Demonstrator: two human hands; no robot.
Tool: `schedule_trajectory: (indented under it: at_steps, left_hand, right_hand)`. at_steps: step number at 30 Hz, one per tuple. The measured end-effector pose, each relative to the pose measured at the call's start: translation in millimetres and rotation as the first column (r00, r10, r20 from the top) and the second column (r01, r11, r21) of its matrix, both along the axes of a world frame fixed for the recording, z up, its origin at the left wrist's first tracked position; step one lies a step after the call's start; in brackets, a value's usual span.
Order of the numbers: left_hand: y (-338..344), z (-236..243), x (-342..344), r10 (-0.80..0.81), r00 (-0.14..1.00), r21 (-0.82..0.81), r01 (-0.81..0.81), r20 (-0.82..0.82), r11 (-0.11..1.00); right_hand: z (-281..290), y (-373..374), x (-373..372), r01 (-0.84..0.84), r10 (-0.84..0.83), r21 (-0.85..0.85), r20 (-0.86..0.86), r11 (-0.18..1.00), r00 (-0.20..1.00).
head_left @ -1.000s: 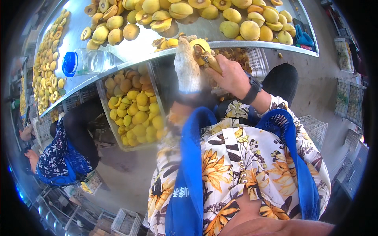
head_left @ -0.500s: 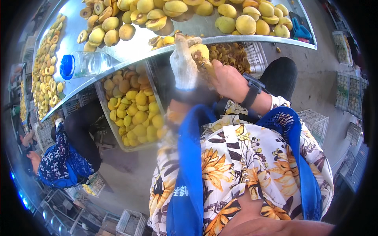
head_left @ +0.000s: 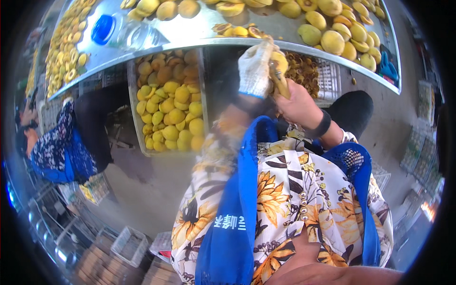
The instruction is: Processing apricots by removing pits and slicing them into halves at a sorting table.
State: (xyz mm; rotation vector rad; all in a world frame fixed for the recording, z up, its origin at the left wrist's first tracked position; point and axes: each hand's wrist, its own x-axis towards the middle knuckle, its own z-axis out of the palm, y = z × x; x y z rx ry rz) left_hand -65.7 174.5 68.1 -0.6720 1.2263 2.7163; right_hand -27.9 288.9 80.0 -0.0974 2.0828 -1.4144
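In a white knit glove, my left hand (head_left: 255, 69) is closed on a yellow peach (head_left: 280, 61) just past the table's near edge. My bare right hand (head_left: 300, 103), with a black band at the wrist, grips a short tool with a yellowish wooden handle (head_left: 281, 85). Its working end meets the peach and is too hidden to make out. Below the two hands, a white crate (head_left: 331, 78) holds brown pits and scraps (head_left: 301, 71). A few cut pieces (head_left: 237, 31) lie on the metal table (head_left: 190, 34) just beyond my glove.
Whole and halved peaches (head_left: 332, 42) cover much of the table. A clear bottle with a blue cap (head_left: 103, 29) lies at the left. Under the edge stands a bin (head_left: 205, 95) of yellow peach halves (head_left: 171, 111). Another person (head_left: 61, 147) sits at far left; a blue glove (head_left: 388, 67) lies far right.
The view has shifted, so the table and bottle sit higher and the hands further right. Both hands stay together on the peach; the tool's handle has turned more upright.
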Motion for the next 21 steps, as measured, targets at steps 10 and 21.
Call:
schedule_trajectory:
  at_steps: [10, 21]
  left_hand:
    - [-7, -21, 4, -0.025, 0.997, 0.151, 0.013, 0.078, 0.989]
    - [-190, -106, 28, 0.282, 0.951, -0.991, -0.127, -0.131, -0.030]
  right_hand:
    - [-9, 12, 6, 0.287, 0.119, -0.453, 0.680, 0.844, 0.723]
    - [-39, 56, 9, 0.338, 0.053, -0.452, 0.659, 0.825, 0.750]
